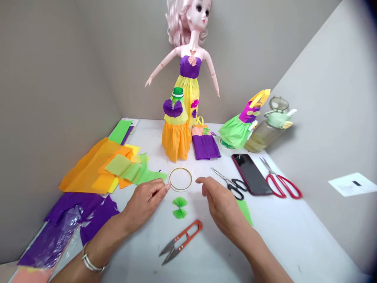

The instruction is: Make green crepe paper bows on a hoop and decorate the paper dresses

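My left hand (144, 202) and right hand (219, 206) hang open over the white desk (282, 239), grasping nothing. The left fingers (161, 189) are loosely together, their tips reaching the lower left edge of a thin gold wire hoop (180, 179) lying flat; whether they touch it or sit just beside it, I can't tell. The right fingers (204, 181) are relaxed and slightly spread, near the hoop's right side but apart from it.

Just below the hoop, between my hands, lies a small pleated green crepe-paper bow (180, 207), and nearer me are orange-handled steel thread snips (181, 241). Past my right hand are black-handled steel scissors (231, 184), a black smartphone in a red case (251, 173), and red-handled steel scissors (281, 182) — a green paper scrap (245, 212) lies by my right wrist.

To the left are loose sheets of orange crepe paper (91, 169) and purple crepe paper (79, 212). Beyond the hoop stands a pink-haired doll (188, 59) in a purple and yellow paper gown — a silver bangle (91, 263) circles my left wrist
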Tool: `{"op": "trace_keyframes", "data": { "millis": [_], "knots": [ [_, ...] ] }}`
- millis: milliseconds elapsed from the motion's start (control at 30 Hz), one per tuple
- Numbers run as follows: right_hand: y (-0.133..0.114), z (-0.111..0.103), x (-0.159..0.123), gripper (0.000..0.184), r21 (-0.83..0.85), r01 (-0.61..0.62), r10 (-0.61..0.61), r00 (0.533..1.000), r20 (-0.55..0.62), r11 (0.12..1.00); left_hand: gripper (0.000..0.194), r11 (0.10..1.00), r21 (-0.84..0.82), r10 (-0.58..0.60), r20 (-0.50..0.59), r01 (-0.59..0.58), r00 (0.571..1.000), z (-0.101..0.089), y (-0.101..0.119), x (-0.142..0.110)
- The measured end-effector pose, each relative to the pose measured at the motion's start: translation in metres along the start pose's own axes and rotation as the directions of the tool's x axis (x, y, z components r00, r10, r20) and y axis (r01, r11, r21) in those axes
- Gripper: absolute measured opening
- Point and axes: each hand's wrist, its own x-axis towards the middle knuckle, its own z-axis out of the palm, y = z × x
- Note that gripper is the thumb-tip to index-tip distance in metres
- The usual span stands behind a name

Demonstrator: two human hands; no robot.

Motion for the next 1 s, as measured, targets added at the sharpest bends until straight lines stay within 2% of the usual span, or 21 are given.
{"op": "trace_keyframes", "data": {
  "millis": [133,200,267,333,433,567,633,733,800,867,933,1000],
  "knots": [
    [0.0,-0.021,0.002,0.027,-0.073,0.02,-0.032,0.986,-0.166,0.997,0.037,0.991,-0.113,0.042,-0.228,-0.069,0.973,-0.002,-0.002,-0.001],
    [0.002,-0.031,0.004,0.029,-0.121,0.039,-0.06,0.982,-0.179,0.992,0.034,0.985,-0.137,0.058,-0.312,-0.105,0.948,-0.004,-0.006,0.001],
    [0.004,-0.034,0.008,0.03,-0.142,0.067,-0.086,0.988,-0.131,0.988,0.028,0.98,-0.14,0.081,-0.359,-0.139,0.93,-0.005,-0.01,0.003],
    [0.008,-0.028,0.015,0.033,-0.167,0.109,-0.114,0.993,-0.018,0.98,0.02,0.982,-0.124,0.088,-0.359,-0.141,0.929,-0.004,-0.012,0.005],
    [0.012,-0.005,0.026,0.036,-0.208,0.208,-0.172,0.969,0.18,0.956,0.012,0.989,-0.102,0.069,-0.321,-0.107,0.944,-0.002,-0.011,0.006],
    [0.019,0.021,0.033,0.022,-0.147,0.299,-0.251,0.928,0.274,0.943,0.01,0.99,-0.102,0.066,-0.289,-0.099,0.955,0.003,-0.007,0.004],
    [0.02,0.021,0.031,0.019,-0.044,0.266,-0.247,0.936,0.251,0.963,0.009,0.989,-0.121,0.05,-0.279,-0.087,0.959,0.005,-0.007,0.004],
    [0.02,0.006,0.025,0.014,0.245,0.072,-0.126,0.969,0.213,0.967,0.009,0.977,-0.21,-0.022,-0.261,-0.035,0.965,0.008,-0.009,0.006],
    [0.017,-0.008,0.022,0.014,0.495,-0.089,-0.047,0.965,0.257,0.864,0.013,0.946,-0.324,-0.097,-0.226,0.019,0.969,0.01,-0.011,0.007],
    [0.014,-0.018,0.02,0.018,0.692,-0.185,-0.045,0.953,0.3,0.698,0.018,0.895,-0.441,-0.153,-0.179,0.059,0.972,0.011,-0.012,0.008],
    [0.011,-0.024,0.019,0.02,0.803,-0.216,-0.063,0.952,0.3,0.555,0.023,0.846,-0.528,-0.179,-0.137,0.082,0.974,0.012,-0.01,0.008],
    [0.01,-0.024,0.019,0.019,0.852,-0.225,-0.06,0.956,0.286,0.473,0.026,0.804,-0.586,-0.196,-0.098,0.103,0.976,0.01,-0.007,0.007]
  ]
}}
